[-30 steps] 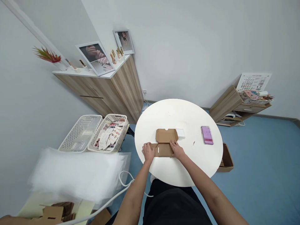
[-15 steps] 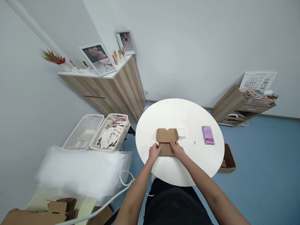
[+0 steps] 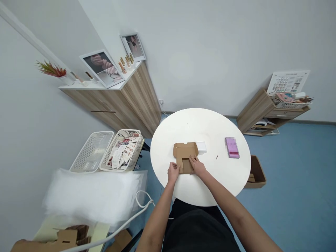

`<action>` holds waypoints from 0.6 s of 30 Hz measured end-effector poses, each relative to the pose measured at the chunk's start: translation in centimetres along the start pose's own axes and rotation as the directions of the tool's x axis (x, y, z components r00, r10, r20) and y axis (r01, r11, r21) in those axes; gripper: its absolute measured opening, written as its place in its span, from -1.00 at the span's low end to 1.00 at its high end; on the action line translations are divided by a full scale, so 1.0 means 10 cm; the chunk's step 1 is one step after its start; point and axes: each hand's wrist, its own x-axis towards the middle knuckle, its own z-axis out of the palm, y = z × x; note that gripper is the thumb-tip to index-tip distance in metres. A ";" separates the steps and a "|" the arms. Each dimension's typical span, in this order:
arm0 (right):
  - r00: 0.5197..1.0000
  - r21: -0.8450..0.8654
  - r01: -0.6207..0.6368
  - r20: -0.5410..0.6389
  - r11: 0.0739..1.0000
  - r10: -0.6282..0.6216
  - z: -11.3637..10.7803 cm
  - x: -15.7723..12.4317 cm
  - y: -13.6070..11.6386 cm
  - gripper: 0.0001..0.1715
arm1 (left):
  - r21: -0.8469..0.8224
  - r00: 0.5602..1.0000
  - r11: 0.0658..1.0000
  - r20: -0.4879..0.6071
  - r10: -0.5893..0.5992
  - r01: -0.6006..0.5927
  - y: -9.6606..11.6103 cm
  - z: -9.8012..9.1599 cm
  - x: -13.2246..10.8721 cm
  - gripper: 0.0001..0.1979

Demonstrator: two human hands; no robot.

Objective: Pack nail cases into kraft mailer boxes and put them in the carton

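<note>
A brown cardboard box (image 3: 185,150), partly folded, lies on the white round table (image 3: 173,129) with its lid panel spread away from me. At its near left corner, my left hand (image 3: 173,172) is closed on the side panel, thumb and fingers pinching the edge. My right hand (image 3: 197,166) holds the right side, its fingers over the wall and reaching the inside. A folded strip stands along the left inner side. Just beyond the box's right side lies a small white packet (image 3: 201,147), partly behind the lid flap. Farther right rests a purple package (image 3: 232,147), blurred out.
Two white baskets (image 3: 91,150) stand at the left, one holding printed cards (image 3: 123,152). White sheets (image 3: 91,196) and flat cardboard (image 3: 63,239) lie nearer me. An open carton (image 3: 258,171) is on the floor right of the table. A white cable (image 3: 123,225) crosses at lower left.
A strip at the box's left side has been folded inward, and the box's inside now shows as a smaller recess. Both hands stay on the box. The view has shifted slightly.
</note>
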 end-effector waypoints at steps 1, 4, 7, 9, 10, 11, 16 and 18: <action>1.000 0.000 -0.002 0.001 1.000 0.002 0.00 0.00 0.00 0.23 | 0.015 1.000 1.000 -0.010 -0.002 0.002 0.00 0.02 0.02 -0.88; 1.000 0.001 -0.001 -0.002 1.000 0.001 0.01 0.01 0.00 0.23 | 0.081 0.999 0.997 -0.036 0.006 -0.003 -0.02 0.05 0.12 -0.84; 1.000 0.002 0.005 -0.007 1.000 -0.005 0.02 0.02 0.00 0.24 | 0.152 0.999 0.988 -0.035 0.034 -0.028 -0.04 0.05 0.21 -0.81; 1.000 0.002 0.006 -0.010 1.000 -0.006 0.03 0.02 0.01 0.24 | 0.190 0.997 0.980 -0.018 0.070 -0.065 -0.06 0.05 0.24 -0.79; 1.000 0.003 0.006 -0.011 1.000 -0.006 0.03 0.02 0.01 0.24 | 0.204 0.996 0.975 -0.006 0.094 -0.091 -0.08 0.05 0.24 -0.79; 1.000 0.006 0.007 -0.011 1.000 -0.006 0.04 0.03 0.01 0.25 | 0.215 0.993 0.970 0.005 0.120 -0.118 -0.08 0.06 0.24 -0.78; 1.000 0.011 0.022 -0.019 1.000 -0.022 0.05 0.04 0.02 0.27 | 0.235 0.981 0.953 0.024 0.193 -0.193 -0.09 0.14 0.18 -0.76; 1.000 0.001 0.022 -0.015 1.000 -0.022 0.05 0.06 0.02 0.27 | 0.228 0.983 0.956 0.015 0.185 -0.184 -0.09 0.17 0.13 -0.70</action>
